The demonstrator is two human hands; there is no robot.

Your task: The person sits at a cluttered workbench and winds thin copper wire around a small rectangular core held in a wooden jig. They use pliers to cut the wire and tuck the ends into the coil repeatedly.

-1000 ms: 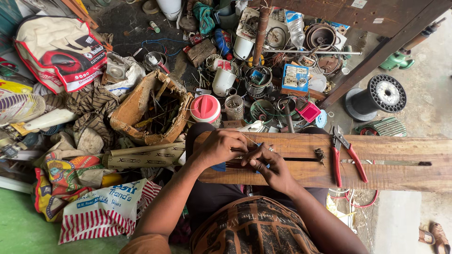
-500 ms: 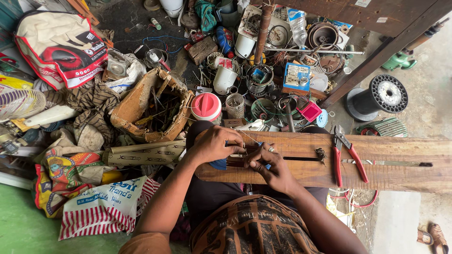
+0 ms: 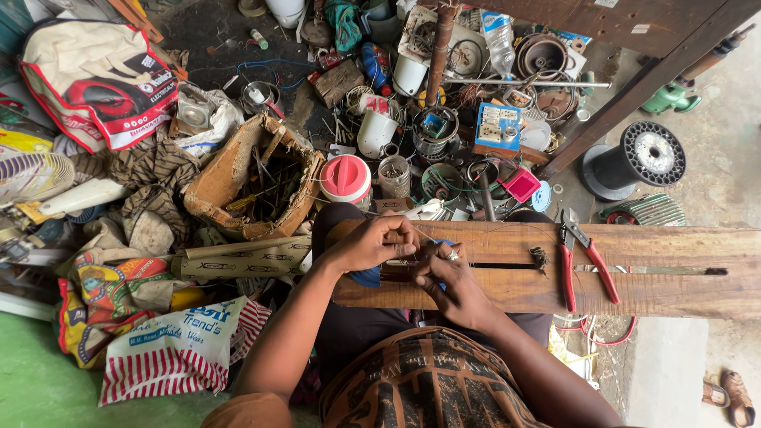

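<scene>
On the wooden plank [image 3: 634, 273] lying across my lap, I am working both hands close together at the left end, over the long dark slot cut along its length. My left hand [image 3: 371, 244] is curling its fingers inward and pinching a thin wire [image 3: 432, 236], which is running taut from that pinch toward my right hand [image 3: 449, 279]. My right hand is pressing down on the plank just beside the slot, fingertips bunched; I cannot tell whether they are gripping the wire itself or only steadying it.

Compared with half a second ago, my hands are sitting slightly nearer each other and my left fingers are tightening further; against a full second ago the change is small, a minor re-grip and no relocation. In my judgement the fine wire work at the slot is continuing, not concluding.

Red-handled pliers [image 3: 585, 266] are lying untouched on the plank, well apart to my right, and have not shifted. A red-lidded jar [image 3: 346, 177] and a worn cardboard box [image 3: 255, 181] are standing on the cluttered floor beyond the plank.
</scene>
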